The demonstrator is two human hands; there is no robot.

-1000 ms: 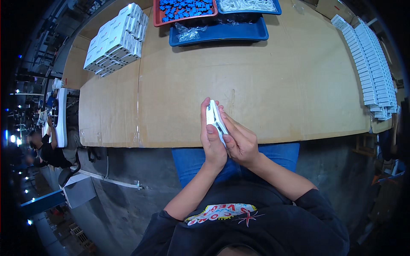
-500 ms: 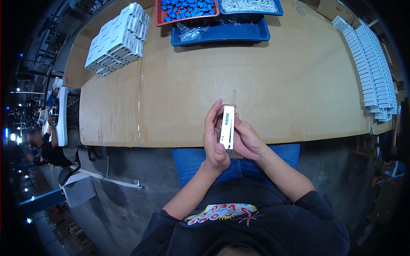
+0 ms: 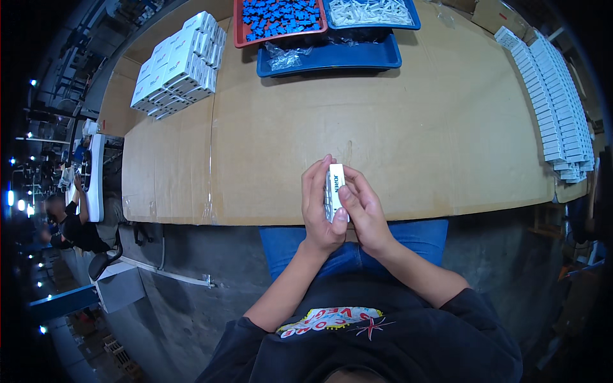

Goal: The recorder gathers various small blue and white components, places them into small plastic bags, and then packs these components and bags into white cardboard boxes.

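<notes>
A small white box (image 3: 336, 180) with dark print on its narrow side stands between my two hands, above the table's near edge. My left hand (image 3: 317, 207) wraps its left side, thumb near the lower end. From the right, my right hand (image 3: 367, 210) closes round it, its thumb pressed over the printed side. Between the box and my left fingers a greyish, ribbed surface shows; I cannot make out what it is. The palms hide the rest of the box.
Cardboard covers the table (image 3: 274, 147). At its far side are a red tray (image 3: 281, 40) of blue pieces, a blue tray (image 3: 373, 27) of white pieces and another blue tray (image 3: 332, 64) with clear plastic. White boxes (image 3: 175, 64) are stacked left, more boxes (image 3: 549, 102) right. A person (image 3: 80, 223) sits far left.
My right hand has closed in on the box, its thumb now lying over the printed side. The box has turned a little and shifted slightly left.
</notes>
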